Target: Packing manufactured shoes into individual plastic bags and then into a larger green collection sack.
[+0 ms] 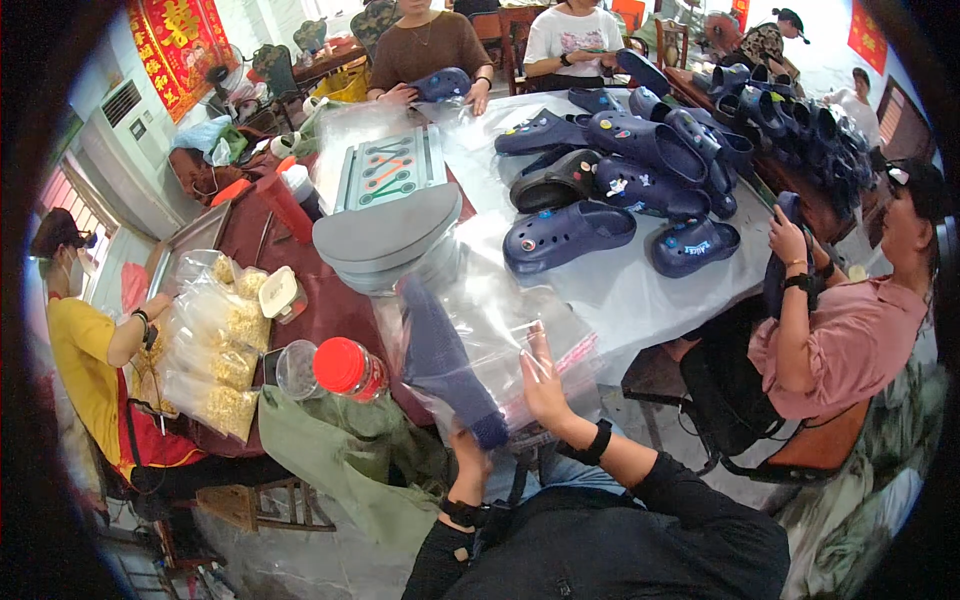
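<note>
A large clear plastic bag (545, 345) with a pink-red strip near its edge is spread in front of me. My right hand (547, 388) grips the bag's right part, fingers pointing up and partly covered by the glossy film. A long navy clog (445, 365) stands tilted at the bag's left side, its flat sole showing. My left hand (468, 460) holds the lower end of this clog; most of its fingers are hidden behind it. Whether the clog is inside the bag or behind the film, I cannot tell.
Navy clogs (570, 235) with charms lie heaped on the plastic-covered table (690, 300). Left of my bag are stacked grey pieces (385, 235), a red-lidded jar (342, 366) and bagged yellow food (225, 360). Several people sit around; one at right (840, 340) handles a clog.
</note>
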